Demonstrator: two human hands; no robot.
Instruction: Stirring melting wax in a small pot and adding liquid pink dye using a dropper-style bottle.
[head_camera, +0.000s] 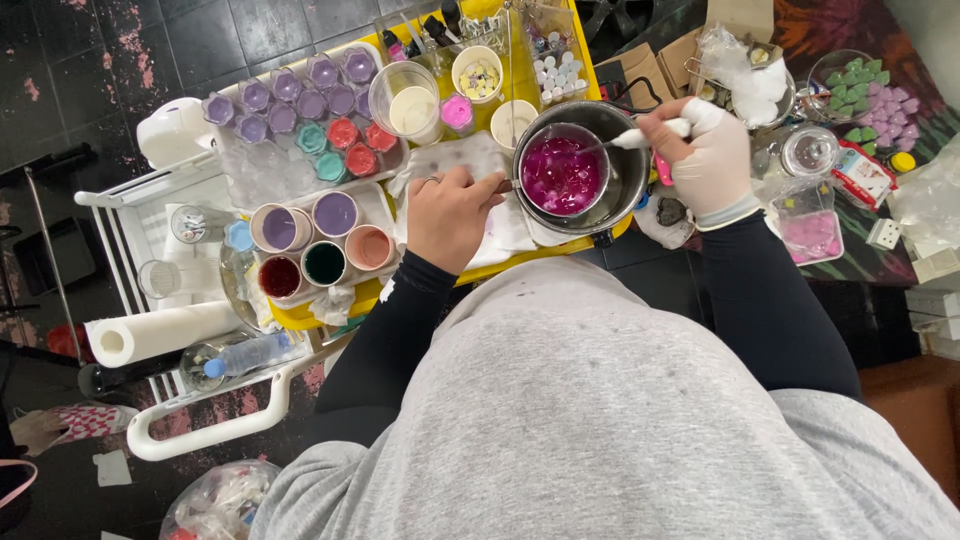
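Note:
My left hand (448, 213), bare with a ring, grips the handle of a small metal cup holding magenta liquid (560, 174). That cup sits inside a larger metal pot (622, 180). My right hand (706, 150), in a white glove, pinches a white-handled stirrer (640, 136) whose thin end dips into the magenta liquid. A stained white cloth (462, 160) lies under my left hand on the yellow tray (505, 262).
Cups of purple, green, red and peach colour (322, 240) and a mould of small purple, teal and red pots (310, 110) fill the left of the tray. A paper roll (160, 332) and bottle (245, 355) lie on the white cart. Green and pink shapes (872, 95) sit right.

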